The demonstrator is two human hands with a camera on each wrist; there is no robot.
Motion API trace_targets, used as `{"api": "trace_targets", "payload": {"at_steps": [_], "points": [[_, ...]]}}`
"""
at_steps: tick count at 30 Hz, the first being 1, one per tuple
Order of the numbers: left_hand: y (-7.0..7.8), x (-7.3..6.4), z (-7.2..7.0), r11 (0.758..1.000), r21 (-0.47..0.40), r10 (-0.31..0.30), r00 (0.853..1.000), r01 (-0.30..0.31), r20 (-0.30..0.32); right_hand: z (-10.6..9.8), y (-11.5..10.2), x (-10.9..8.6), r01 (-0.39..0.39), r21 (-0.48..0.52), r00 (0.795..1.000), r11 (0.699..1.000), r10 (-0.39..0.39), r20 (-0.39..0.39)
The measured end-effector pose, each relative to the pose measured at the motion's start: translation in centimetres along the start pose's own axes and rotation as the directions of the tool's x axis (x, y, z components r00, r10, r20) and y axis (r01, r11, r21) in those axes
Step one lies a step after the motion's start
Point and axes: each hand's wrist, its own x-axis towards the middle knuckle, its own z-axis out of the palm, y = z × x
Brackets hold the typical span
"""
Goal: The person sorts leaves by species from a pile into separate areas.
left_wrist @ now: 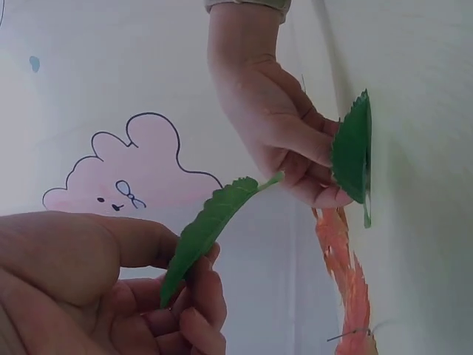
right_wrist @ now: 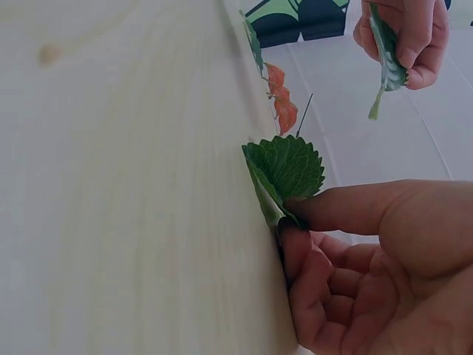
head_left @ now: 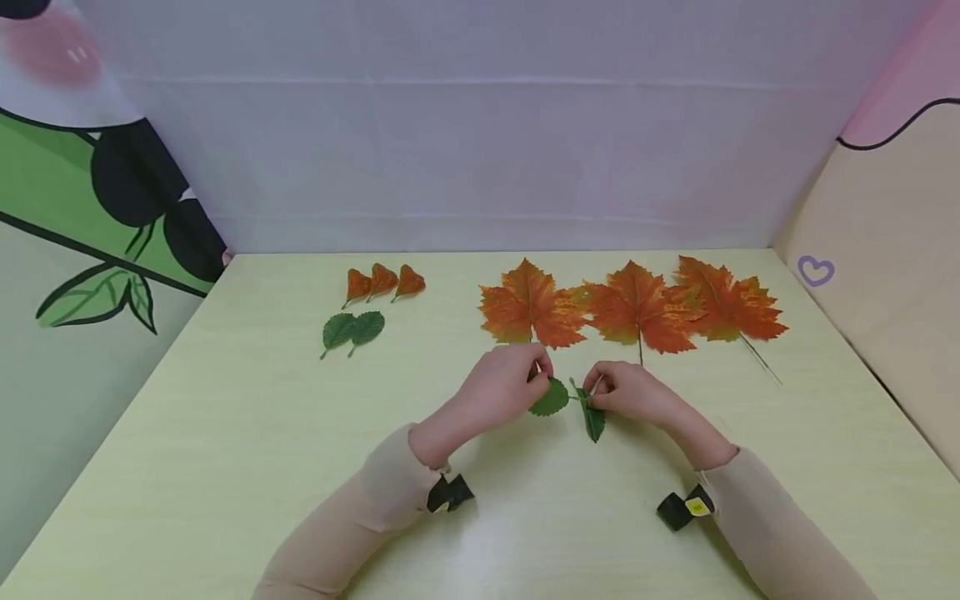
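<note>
My left hand (head_left: pixel 504 382) pinches a green leaf (head_left: pixel 551 397) between thumb and fingers, its stem pointing toward the other hand. In the left wrist view this leaf (left_wrist: pixel 211 225) is raised off the table and seen nearly edge-on. My right hand (head_left: pixel 633 392) grips a second green leaf (head_left: pixel 594 419) by its edge, low at the tabletop. The right wrist view shows that leaf (right_wrist: pixel 288 168) folded a little, with the thumb on it. Both hands are close together at mid-table, just in front of the maple leaves.
Three orange maple leaves (head_left: pixel 531 304) lie in a row at the back right, their edges overlapping. Toward the back left are three small orange leaves (head_left: pixel 383 278), with two green leaves (head_left: pixel 367 327) in front of them. A pale cloth wall (head_left: pixel 495 167) closes off the table's back edge.
</note>
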Motion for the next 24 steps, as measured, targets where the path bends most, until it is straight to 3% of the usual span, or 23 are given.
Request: {"api": "trace_targets", "payload": {"at_steps": [5,11,24], "points": [[-0.7,0.3,-1.1,1.0,-0.023,-0.021,0.999,0.02,-0.041,-0.1,-0.2,-0.1,-0.013,0.002,1.0,1.0,0.013,0.002],[-1.6,0.5,-2.4,0.994,-0.096,-0.062,0.997,0.058,-0.038,0.0,-0.2,-0.2,-0.017,0.018,1.0,1.0,0.017,0.008],[-4.3,1.2,-5.2,0.976,-0.17,-0.149,0.987,0.135,-0.069,-0.1,-0.2,-0.3,-0.029,0.041,1.0,0.999,0.029,0.008]]}}
